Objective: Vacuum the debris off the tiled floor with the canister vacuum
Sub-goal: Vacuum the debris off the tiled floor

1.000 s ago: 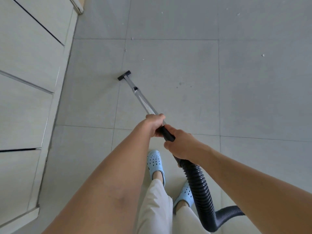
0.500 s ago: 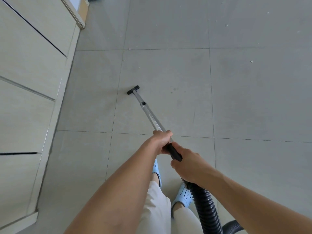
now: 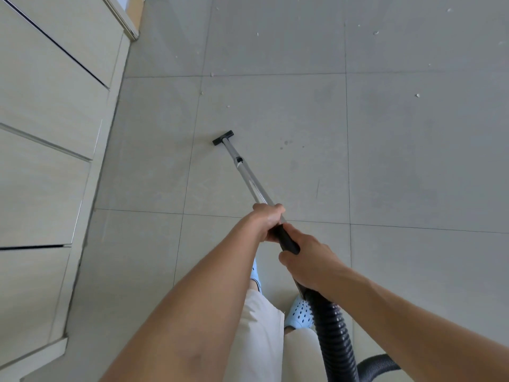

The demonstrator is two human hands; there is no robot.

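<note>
My left hand (image 3: pixel 268 220) and right hand (image 3: pixel 308 264) both clench the wand (image 3: pixel 249 181), nozzle (image 3: pixel 222 137) down on the tiled floor (image 3: pixel 275 106). Tile near my feet looks clean; white debris (image 3: pixel 417 95) ahead and right is left, so I judge it maybe half done.

We see the vacuum's silver wand (image 3: pixel 249 181) slanting down to its small black nozzle (image 3: pixel 222 137), flat on the grey tiled floor (image 3: pixel 413 166). A ribbed black hose (image 3: pixel 334 334) trails behind, and white debris specks (image 3: pixel 417 95) lie scattered beyond the nozzle.
</note>
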